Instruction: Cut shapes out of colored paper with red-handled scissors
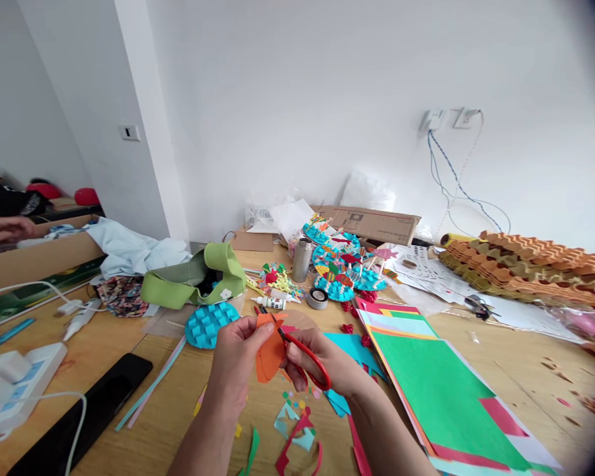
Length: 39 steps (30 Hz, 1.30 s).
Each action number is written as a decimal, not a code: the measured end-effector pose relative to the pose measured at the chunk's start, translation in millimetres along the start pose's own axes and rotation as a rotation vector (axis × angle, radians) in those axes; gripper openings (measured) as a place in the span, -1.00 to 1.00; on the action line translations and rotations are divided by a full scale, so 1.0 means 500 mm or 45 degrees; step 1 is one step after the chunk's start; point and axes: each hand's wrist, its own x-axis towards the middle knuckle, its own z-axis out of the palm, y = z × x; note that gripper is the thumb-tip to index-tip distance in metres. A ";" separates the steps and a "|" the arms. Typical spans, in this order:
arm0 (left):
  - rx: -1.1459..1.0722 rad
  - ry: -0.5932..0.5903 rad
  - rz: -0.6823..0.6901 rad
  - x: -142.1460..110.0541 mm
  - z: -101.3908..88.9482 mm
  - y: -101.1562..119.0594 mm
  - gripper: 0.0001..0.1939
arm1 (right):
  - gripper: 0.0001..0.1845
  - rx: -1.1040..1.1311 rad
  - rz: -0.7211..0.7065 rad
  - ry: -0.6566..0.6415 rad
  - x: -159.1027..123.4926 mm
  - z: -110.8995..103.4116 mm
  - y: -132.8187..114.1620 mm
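Observation:
Over the middle of the table, my left hand (235, 360) pinches a piece of orange paper (269, 354) between thumb and fingers. My right hand (315, 360) is closed around the red handles of a pair of scissors (322, 375). The blades lie across the upper part of the paper; how far they are spread is hard to make out. Below my hands lie paper scraps (295, 430) in light blue, red and green. A round blue egg-carton piece (211, 324) sits just left of my left hand, with a small white glue bottle (272, 303) beyond the paper.
Coloured paper sheets (441, 383) are stacked at the right, with egg trays (520, 268) behind. Decorated blue crafts (340, 264), a metal flask (303, 259) and a tape roll (317, 299) stand farther back. At left are a phone (86, 416), a power strip (24, 390) and another person's hand (4, 230).

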 end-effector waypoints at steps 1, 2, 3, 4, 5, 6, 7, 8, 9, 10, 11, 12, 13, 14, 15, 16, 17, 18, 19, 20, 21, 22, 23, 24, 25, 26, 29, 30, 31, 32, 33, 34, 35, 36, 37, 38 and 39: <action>0.000 -0.001 -0.002 0.000 0.000 0.000 -0.81 | -0.38 0.000 -0.001 -0.001 0.000 0.000 0.000; 0.001 -0.002 -0.003 0.001 0.000 0.001 -0.81 | -0.38 0.002 -0.002 -0.002 0.000 0.000 0.000; 0.001 0.000 -0.004 0.001 0.001 0.001 -0.81 | -0.38 0.003 -0.004 -0.001 0.000 0.000 0.000; 0.001 0.002 -0.004 0.001 0.001 0.001 -0.80 | -0.38 0.005 -0.005 -0.001 0.000 0.000 0.000; 0.000 0.002 -0.007 0.001 0.002 0.002 -0.80 | -0.37 0.006 -0.005 -0.001 0.000 0.000 0.000; -0.001 0.002 -0.010 0.001 0.002 0.002 -0.80 | -0.37 0.007 -0.003 -0.003 -0.001 -0.001 0.000; -0.004 0.003 -0.011 0.001 0.002 0.002 -0.80 | -0.37 0.008 0.002 -0.005 -0.001 -0.001 -0.001; -0.005 0.003 -0.012 0.001 0.002 0.002 -0.79 | -0.37 0.010 0.008 -0.005 -0.001 -0.001 -0.001; -0.005 0.002 -0.013 0.000 0.002 0.002 -0.79 | -0.37 0.013 0.014 -0.002 -0.001 -0.001 -0.001; -0.004 0.000 -0.014 0.000 0.001 0.001 -0.78 | -0.37 0.017 0.017 0.001 -0.001 -0.001 -0.001; -0.003 -0.002 -0.017 0.000 0.001 0.001 -0.78 | -0.38 0.020 0.017 0.003 -0.001 -0.001 -0.001; -0.002 -0.003 -0.017 0.000 0.000 0.000 -0.78 | -0.38 0.023 0.014 0.004 -0.001 -0.001 -0.001; -0.001 -0.006 -0.017 0.000 -0.001 -0.001 -0.78 | -0.38 0.025 0.009 0.003 -0.001 -0.001 0.000; -0.002 -0.008 -0.016 0.000 -0.001 -0.002 -0.78 | -0.39 0.026 0.004 0.001 -0.001 -0.002 0.000; -0.003 -0.006 -0.012 0.000 -0.002 -0.003 -0.78 | -0.39 0.027 0.000 -0.003 -0.001 -0.002 0.001; -0.004 -0.002 -0.008 0.001 -0.002 -0.004 -0.79 | -0.40 0.027 -0.001 -0.006 0.000 -0.003 0.001; -0.004 -0.001 -0.006 0.001 -0.001 -0.004 -0.79 | -0.40 0.026 -0.001 -0.007 0.000 -0.003 0.002; -0.007 -0.003 -0.006 0.002 0.000 -0.004 -0.78 | -0.40 0.026 -0.001 -0.008 0.001 -0.004 0.003; -0.010 -0.009 -0.007 0.003 0.000 -0.004 -0.78 | -0.40 0.027 -0.003 -0.011 0.001 -0.004 0.003; -0.015 -0.017 -0.009 0.003 0.001 -0.003 -0.77 | -0.40 0.027 -0.004 -0.014 0.001 -0.004 0.004; -0.020 -0.024 -0.009 0.004 0.002 -0.003 -0.77 | -0.39 0.025 -0.004 -0.014 0.001 -0.004 0.005; -0.024 -0.027 -0.008 0.004 0.003 -0.002 -0.76 | -0.39 0.024 -0.002 -0.012 0.001 -0.004 0.005; -0.027 -0.025 -0.008 0.004 0.003 -0.001 -0.76 | -0.39 0.023 0.001 -0.009 0.001 -0.004 0.005; -0.030 -0.017 -0.007 0.004 0.004 0.000 -0.75 | -0.39 0.021 0.007 -0.006 0.001 -0.004 0.005; -0.031 -0.010 -0.006 0.004 0.004 0.001 -0.75 | -0.39 0.020 0.014 -0.003 0.001 -0.003 0.005; -0.029 -0.004 -0.004 0.004 0.004 0.001 -0.75 | -0.39 0.020 0.020 -0.001 0.001 -0.003 0.005; -0.014 -0.003 0.000 0.005 0.003 0.001 -0.77 | -0.38 0.021 0.025 0.001 0.001 -0.002 0.004; -0.008 -0.006 0.002 0.005 0.003 0.000 -0.77 | -0.38 0.020 0.026 0.001 0.000 -0.002 0.003; -0.002 -0.009 0.002 0.005 0.002 -0.001 -0.77 | -0.38 0.018 0.027 0.001 0.000 -0.003 0.003; 0.003 -0.011 0.004 0.006 0.002 -0.002 -0.78 | -0.39 0.014 0.027 0.001 0.000 -0.003 0.003; 0.009 -0.009 0.006 0.006 0.001 -0.003 -0.78 | -0.39 0.010 0.025 -0.001 0.000 -0.003 0.003; 0.016 -0.006 0.009 0.006 0.000 -0.003 -0.79 | -0.39 0.007 0.020 -0.005 0.000 -0.003 0.002; 0.023 0.000 0.010 0.006 0.000 -0.004 -0.79 | -0.40 0.003 0.016 -0.011 0.000 -0.004 0.002; 0.028 0.003 0.009 0.006 -0.001 -0.004 -0.80 | -0.40 -0.002 0.011 -0.014 0.000 -0.004 0.002; 0.029 0.002 0.007 0.005 -0.002 -0.005 -0.80 | -0.40 -0.006 0.008 -0.017 0.000 -0.003 0.001; 0.028 0.001 0.003 0.004 -0.002 -0.005 -0.80 | -0.39 -0.010 0.007 -0.019 0.000 -0.003 0.001; 0.027 -0.002 -0.002 0.004 -0.002 -0.004 -0.80 | -0.39 -0.014 0.008 -0.020 0.000 -0.003 0.000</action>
